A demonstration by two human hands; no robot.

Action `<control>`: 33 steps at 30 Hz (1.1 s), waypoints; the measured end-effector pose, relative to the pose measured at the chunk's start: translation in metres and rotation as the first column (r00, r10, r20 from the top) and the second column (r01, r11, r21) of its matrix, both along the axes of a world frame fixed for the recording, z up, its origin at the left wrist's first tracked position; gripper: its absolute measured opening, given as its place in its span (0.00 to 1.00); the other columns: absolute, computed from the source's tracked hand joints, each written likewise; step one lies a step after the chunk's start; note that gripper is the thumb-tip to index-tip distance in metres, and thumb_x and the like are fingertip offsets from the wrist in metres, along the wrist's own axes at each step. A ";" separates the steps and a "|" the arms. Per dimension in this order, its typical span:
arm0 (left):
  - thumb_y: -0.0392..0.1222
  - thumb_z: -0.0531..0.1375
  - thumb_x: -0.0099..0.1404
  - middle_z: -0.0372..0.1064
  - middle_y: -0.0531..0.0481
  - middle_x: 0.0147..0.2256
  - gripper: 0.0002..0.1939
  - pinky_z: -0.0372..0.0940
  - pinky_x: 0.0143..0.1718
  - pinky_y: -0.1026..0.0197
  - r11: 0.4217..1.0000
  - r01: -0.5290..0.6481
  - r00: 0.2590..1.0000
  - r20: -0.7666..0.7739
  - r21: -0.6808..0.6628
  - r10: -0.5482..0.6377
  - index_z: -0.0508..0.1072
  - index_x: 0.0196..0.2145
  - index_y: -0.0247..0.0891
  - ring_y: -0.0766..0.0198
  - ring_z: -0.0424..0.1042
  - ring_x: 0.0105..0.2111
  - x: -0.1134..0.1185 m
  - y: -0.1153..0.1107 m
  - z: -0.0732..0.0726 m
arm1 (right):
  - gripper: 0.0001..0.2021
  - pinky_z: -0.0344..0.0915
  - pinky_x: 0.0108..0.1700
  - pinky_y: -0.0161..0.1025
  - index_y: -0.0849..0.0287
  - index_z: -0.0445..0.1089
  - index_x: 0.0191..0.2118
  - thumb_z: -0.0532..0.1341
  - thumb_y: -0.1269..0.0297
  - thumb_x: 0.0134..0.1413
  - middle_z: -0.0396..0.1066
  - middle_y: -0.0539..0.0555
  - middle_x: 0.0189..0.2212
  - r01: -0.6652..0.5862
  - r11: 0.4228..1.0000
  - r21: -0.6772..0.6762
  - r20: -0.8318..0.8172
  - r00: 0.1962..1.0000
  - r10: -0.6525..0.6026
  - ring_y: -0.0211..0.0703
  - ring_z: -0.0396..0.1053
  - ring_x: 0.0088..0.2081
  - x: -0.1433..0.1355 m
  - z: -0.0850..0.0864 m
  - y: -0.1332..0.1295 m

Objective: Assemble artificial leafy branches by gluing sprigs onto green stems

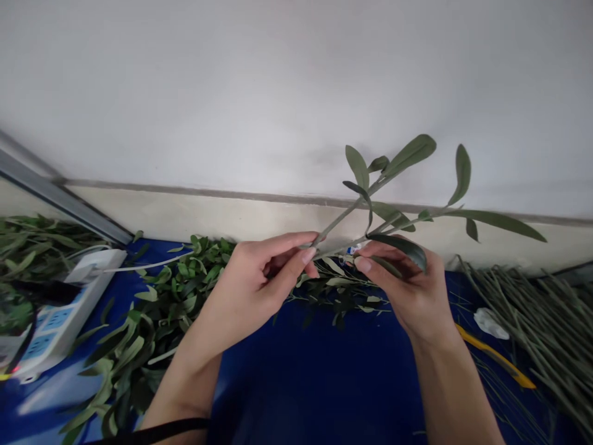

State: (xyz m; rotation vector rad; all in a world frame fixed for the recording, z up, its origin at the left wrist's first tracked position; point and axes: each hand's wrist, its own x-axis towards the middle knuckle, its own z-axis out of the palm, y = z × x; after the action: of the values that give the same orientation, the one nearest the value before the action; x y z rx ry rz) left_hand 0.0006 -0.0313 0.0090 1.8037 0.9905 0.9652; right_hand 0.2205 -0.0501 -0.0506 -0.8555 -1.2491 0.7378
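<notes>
A forked leafy branch (345, 214) is raised over the blue table, its leaves spreading up and to the right. My left hand (266, 272) pinches its stem between thumb and forefinger, close to where the two sprigs meet. My right hand (405, 281) is closed by the lower sprig, with a long green leaf (385, 266) between thumb and fingers. Whether that leaf is joined to the sprig is hidden by the fingers. Behind the hands lie more leafy sprigs (347, 290).
On the left are a pile of green leaves (134, 346) and a white power strip (65, 318) with plugged cables. To the right lie many bare stems (551, 327), a yellow-handled tool (498, 357) and a crumpled white scrap (491, 323). A pale wall (231, 93) rises behind the blue table (319, 371).
</notes>
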 end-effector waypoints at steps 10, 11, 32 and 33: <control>0.41 0.61 0.74 0.76 0.53 0.30 0.13 0.58 0.19 0.70 1.000 -0.008 1.000 -0.019 0.016 0.008 0.79 0.53 0.39 0.73 0.59 0.20 0.001 0.001 0.001 | 0.08 0.79 0.42 0.33 0.48 0.82 0.38 0.72 0.71 0.56 0.80 0.48 0.34 -0.008 1.000 0.014 0.011 1.000 0.008 0.40 0.79 0.38 -0.002 0.001 0.001; 0.42 0.61 0.74 0.76 0.53 0.30 0.13 0.58 0.19 0.71 1.000 -0.003 1.000 -0.026 0.019 0.003 0.79 0.53 0.40 0.73 0.59 0.20 0.001 0.000 0.002 | 0.08 0.79 0.42 0.33 0.48 0.82 0.38 0.73 0.71 0.55 0.80 0.48 0.34 -0.004 1.000 0.009 0.010 1.000 0.004 0.40 0.79 0.38 -0.002 0.001 0.001; 0.43 0.61 0.73 0.78 0.52 0.30 0.14 0.61 0.20 0.70 0.999 -0.032 0.997 -0.071 0.014 0.032 0.78 0.53 0.40 0.71 0.64 0.21 0.004 -0.001 -0.002 | 0.05 0.81 0.39 0.38 0.52 0.82 0.35 0.74 0.68 0.53 0.81 0.50 0.33 0.040 0.997 -0.067 0.010 0.999 -0.039 0.45 0.80 0.36 -0.002 0.005 -0.002; 0.43 0.62 0.73 0.78 0.52 0.30 0.13 0.61 0.20 0.70 0.999 -0.038 0.996 -0.074 0.026 0.040 0.79 0.52 0.40 0.71 0.65 0.21 0.005 -0.001 -0.002 | 0.05 0.81 0.39 0.38 0.51 0.82 0.35 0.74 0.69 0.53 0.81 0.50 0.33 0.050 0.996 -0.079 0.010 0.999 -0.049 0.44 0.80 0.36 -0.002 0.007 -0.003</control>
State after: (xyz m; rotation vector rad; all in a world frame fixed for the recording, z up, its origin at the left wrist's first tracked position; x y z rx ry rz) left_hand 0.0053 -0.0322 0.0073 1.8586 1.0681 0.9436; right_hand 0.2184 -0.0532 -0.0438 -0.9517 -1.2085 0.7483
